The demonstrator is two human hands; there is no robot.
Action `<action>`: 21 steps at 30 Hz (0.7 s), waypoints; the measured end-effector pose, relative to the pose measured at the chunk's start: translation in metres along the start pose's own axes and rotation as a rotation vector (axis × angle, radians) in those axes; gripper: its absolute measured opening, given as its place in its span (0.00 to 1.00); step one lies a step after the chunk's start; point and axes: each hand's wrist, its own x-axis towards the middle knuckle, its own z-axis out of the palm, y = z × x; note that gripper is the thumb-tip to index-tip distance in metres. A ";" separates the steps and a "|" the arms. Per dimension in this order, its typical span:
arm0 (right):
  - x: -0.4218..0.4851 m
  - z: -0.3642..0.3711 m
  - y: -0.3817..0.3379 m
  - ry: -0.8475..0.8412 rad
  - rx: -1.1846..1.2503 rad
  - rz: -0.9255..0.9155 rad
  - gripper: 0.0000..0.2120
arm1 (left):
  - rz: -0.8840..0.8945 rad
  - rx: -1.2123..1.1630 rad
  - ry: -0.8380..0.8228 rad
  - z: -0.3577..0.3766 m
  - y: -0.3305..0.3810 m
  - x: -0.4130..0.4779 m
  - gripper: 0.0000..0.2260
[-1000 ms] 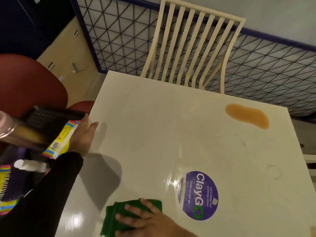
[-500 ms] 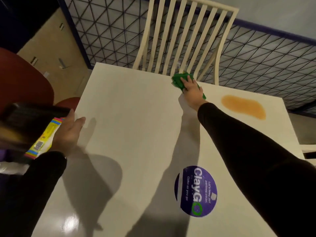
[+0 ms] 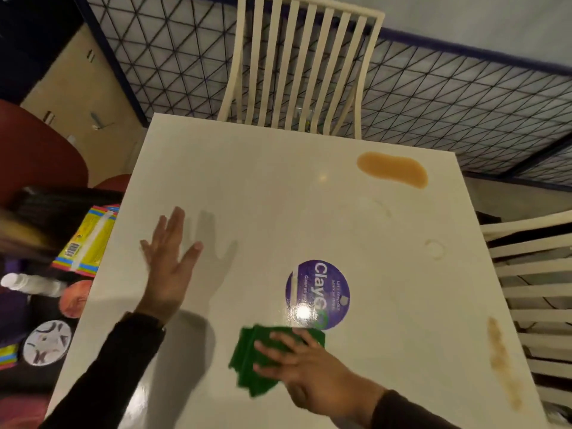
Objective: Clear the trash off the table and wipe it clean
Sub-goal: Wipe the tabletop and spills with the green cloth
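Green cloth (image 3: 263, 363): pulled back to lower centre, right hand (image 3: 309, 370) pressing it, fingers flat.
Left hand (image 3: 168, 274): fingers released, now spread over table (image 3: 278, 196).
Amber spill (image 3: 391, 170): upper right, unwiped.

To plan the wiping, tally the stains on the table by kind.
Puddle: 1
Streak: 1
Faint curved marks: 2
Total: 4

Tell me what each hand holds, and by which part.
Nothing is gripped. The right hand presses flat on the green cloth, fingers spread over its top. The left hand is empty, open over the table.
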 end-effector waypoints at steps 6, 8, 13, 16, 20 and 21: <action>0.032 -0.034 0.047 0.068 0.027 -0.069 0.33 | 0.011 0.019 -0.118 0.029 0.026 0.000 0.26; 0.075 -0.057 0.067 0.127 0.085 0.082 0.35 | 0.021 0.017 -0.104 0.031 0.030 0.008 0.26; 0.176 -0.129 0.162 0.273 0.089 0.508 0.32 | 0.023 -0.056 -0.090 0.032 0.033 0.025 0.26; 0.193 -0.162 0.240 0.375 0.111 0.743 0.32 | -0.015 -0.093 -0.082 0.031 0.032 0.034 0.24; 0.187 -0.175 0.297 0.358 0.147 0.886 0.26 | 0.003 -0.068 -0.139 0.040 0.029 0.040 0.22; 0.182 -0.168 0.292 0.377 0.159 0.859 0.25 | 0.011 -0.057 -0.152 0.044 0.027 0.038 0.22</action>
